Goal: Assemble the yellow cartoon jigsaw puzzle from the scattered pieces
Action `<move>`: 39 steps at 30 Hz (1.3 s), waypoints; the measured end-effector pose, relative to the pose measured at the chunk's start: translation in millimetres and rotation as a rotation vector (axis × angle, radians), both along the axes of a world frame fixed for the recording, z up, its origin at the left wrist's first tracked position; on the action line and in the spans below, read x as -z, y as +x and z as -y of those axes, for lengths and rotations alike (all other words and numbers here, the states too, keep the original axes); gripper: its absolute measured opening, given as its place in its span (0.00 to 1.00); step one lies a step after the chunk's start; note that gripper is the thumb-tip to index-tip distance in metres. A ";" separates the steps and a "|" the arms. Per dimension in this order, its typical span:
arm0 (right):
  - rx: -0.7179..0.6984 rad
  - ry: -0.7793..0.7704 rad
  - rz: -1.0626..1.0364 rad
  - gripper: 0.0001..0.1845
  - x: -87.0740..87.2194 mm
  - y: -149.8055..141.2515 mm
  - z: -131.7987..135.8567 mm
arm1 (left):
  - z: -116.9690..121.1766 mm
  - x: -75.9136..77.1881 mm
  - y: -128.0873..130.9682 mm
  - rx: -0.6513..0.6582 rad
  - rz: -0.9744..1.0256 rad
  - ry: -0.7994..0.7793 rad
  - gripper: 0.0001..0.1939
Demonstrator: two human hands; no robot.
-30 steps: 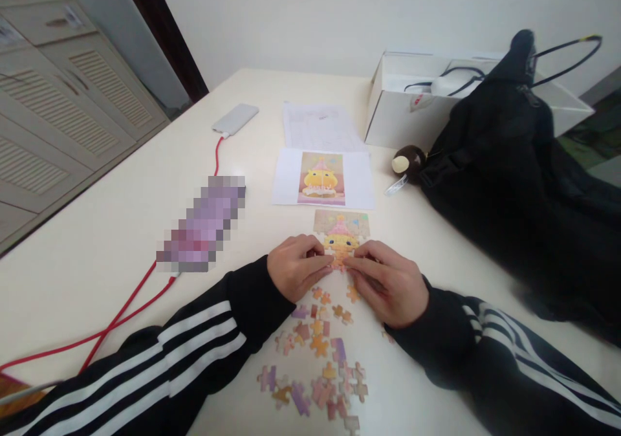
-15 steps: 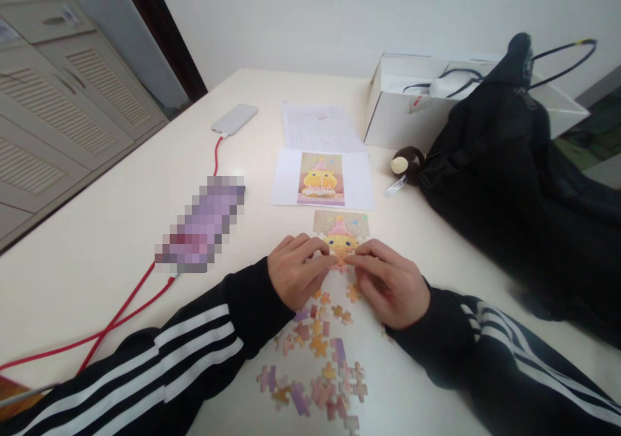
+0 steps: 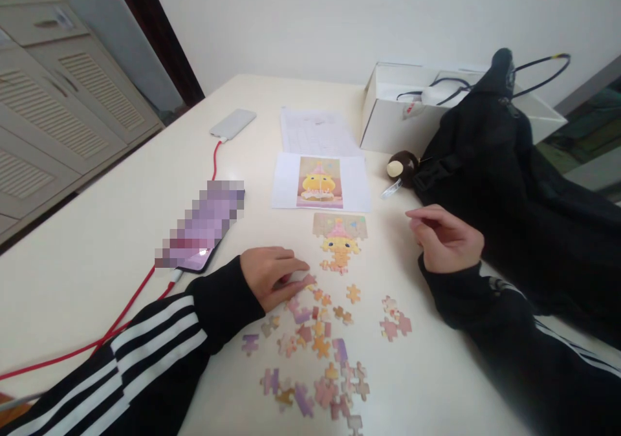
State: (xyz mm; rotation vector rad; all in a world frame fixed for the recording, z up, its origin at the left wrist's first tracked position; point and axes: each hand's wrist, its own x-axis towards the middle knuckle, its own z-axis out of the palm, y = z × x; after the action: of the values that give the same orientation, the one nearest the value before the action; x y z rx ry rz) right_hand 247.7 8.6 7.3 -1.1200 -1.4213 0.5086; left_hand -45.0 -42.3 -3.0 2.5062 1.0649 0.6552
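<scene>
Many flat, multicoloured jigsaw pieces [image 3: 320, 346] lie scattered on the near side of the smooth white table [image 3: 121, 229]. Well in from its left edge, a partly joined, yellow-faced jigsaw panel [image 3: 338, 244] sits just below a white paper sheet with a printed picture [image 3: 285, 184]. The step seems to be choosing pieces; the next move calls for matching one to the panel's ragged lower border. The left hand [image 3: 274, 277] is half curled, fingertips at a small pinkish piece [image 3: 310, 282], grip unclear. The right hand [image 3: 451, 239] nearly pinches; whether it holds anything, I cannot tell.
</scene>
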 end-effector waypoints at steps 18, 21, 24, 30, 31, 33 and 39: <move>-0.142 -0.101 0.136 0.06 9.1 -0.2 -0.6 | 1.4 4.3 3.7 0.026 0.099 -0.114 0.12; -0.144 -0.110 0.151 0.06 9.3 -0.8 0.6 | 0.7 6.1 2.8 0.049 0.127 -0.119 0.10; -0.165 -0.125 0.152 0.06 9.4 -1.1 1.4 | 0.3 7.1 2.5 0.050 0.150 -0.116 0.10; -0.176 -0.118 0.156 0.06 10.2 -0.9 1.1 | 0.0 9.2 3.1 0.037 0.178 -0.089 0.12; -0.178 -0.119 0.158 0.06 10.2 -0.9 1.1 | 0.2 9.2 3.3 0.026 0.173 -0.083 0.12; -0.183 -0.125 0.161 0.06 10.2 -1.1 1.2 | 1.0 8.6 4.1 0.001 0.153 -0.072 0.12; -0.178 -0.123 0.176 0.06 10.7 -0.8 1.8 | 2.7 5.8 5.6 0.002 0.103 -0.039 0.13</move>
State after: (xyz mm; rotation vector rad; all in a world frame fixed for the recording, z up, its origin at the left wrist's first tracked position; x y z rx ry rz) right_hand 246.9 6.8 -3.4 -1.1641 -1.6714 0.6431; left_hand -39.4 -45.1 -8.9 2.4126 1.0276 0.7474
